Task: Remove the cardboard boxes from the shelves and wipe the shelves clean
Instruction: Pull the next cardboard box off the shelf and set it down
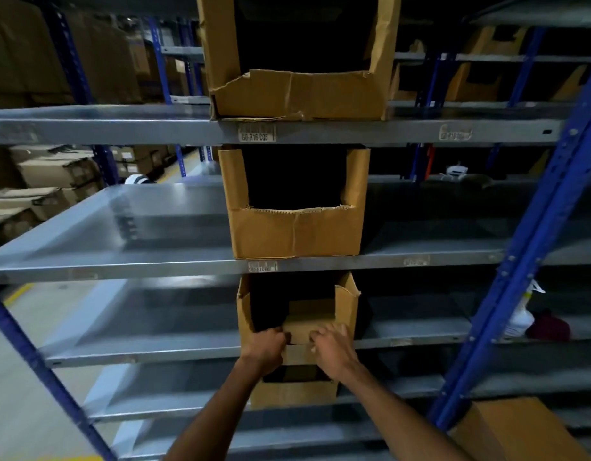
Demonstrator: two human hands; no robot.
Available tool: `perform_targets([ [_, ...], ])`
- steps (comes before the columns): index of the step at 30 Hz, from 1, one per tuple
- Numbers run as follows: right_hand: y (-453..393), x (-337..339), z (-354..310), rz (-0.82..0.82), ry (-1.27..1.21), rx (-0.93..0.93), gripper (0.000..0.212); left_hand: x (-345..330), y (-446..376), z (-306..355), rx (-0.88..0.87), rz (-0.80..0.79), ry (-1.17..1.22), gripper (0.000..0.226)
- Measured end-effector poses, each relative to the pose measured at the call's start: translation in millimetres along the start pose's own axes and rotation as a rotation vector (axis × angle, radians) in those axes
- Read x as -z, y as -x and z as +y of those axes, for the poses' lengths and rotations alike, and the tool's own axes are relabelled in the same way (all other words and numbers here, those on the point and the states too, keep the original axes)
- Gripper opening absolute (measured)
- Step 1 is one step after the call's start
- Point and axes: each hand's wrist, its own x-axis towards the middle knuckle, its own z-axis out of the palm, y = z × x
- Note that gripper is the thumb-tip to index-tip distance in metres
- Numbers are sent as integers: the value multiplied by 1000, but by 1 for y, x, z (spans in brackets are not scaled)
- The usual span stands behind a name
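Observation:
Open-fronted cardboard boxes stand one above another on grey metal shelves. The top box (297,91) sits on the upper shelf (121,128), and a second box (295,232) on the middle shelf (137,234). My left hand (264,347) and my right hand (330,347) both grip the low front edge of the third box (345,304) on the shelf below (154,341). A fourth box (292,392) sits under my wrists on a lower shelf.
Blue uprights (533,234) frame the rack on both sides. A white spray bottle (520,319) and a dark red cloth (548,326) lie on the third shelf at the right. Another cardboard box (510,430) is at the bottom right. More boxes fill racks at the far left.

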Motion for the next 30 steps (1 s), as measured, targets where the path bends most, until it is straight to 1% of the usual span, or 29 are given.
perform_targets([
  [1,8,3,-1,-8,-31,17,25,2,8,-2,-22,-12,17,29],
  [2,15,6,0,-3,-47,30,25,7,16,-4,-53,17,28,27],
  [3,20,12,2,40,-39,40,24,13,23,-8,-89,94,19,26],
  [4,24,18,4,141,-7,46,24,18,29,-12,-112,217,-7,31],
  [5,25,26,8,293,27,17,26,26,34,-15,-96,356,-30,41],
  [6,23,37,13,456,37,-66,27,35,38,-16,-35,498,-23,53],
  [7,19,51,17,586,27,-196,28,46,40,-18,62,630,22,62],
  [8,15,66,21,651,-13,-339,35,56,39,-20,187,714,97,67],
  [9,9,80,25,637,-83,-470,45,65,37,-21,313,750,180,70],
  [10,2,91,29,567,-183,-566,55,73,36,-22,422,725,277,71],
  [11,-5,99,33,466,-301,-628,64,78,31,-25,508,668,404,68],
  [12,-10,105,35,350,-412,-672,71,82,28,-28,577,586,541,59],
  [13,-14,108,37,243,-489,-690,74,86,27,-30,619,496,645,44],
  [14,-15,110,38,156,-527,-687,71,90,28,-30,638,414,701,29],
  [15,-16,110,39,101,-544,-679,65,91,27,-33,629,365,713,16],
  [16,-16,108,38,71,-553,-673,57,90,26,-35,604,341,688,9],
  [17,-17,108,38,56,-552,-670,51,91,25,-37,575,335,661,6],
  [23,-15,110,40,38,-484,-666,44,103,32,-33,488,267,523,11],
  [25,-8,109,44,8,-435,-657,34,105,37,-33,473,246,501,14],
  [27,0,106,48,-37,-403,-647,24,104,44,-33,466,176,470,10],
  [29,5,105,54,-96,-414,-641,12,106,50,-32,474,103,479,8],
  [30,5,108,57,-130,-446,-642,12,108,51,-32,482,92,482,9],
])
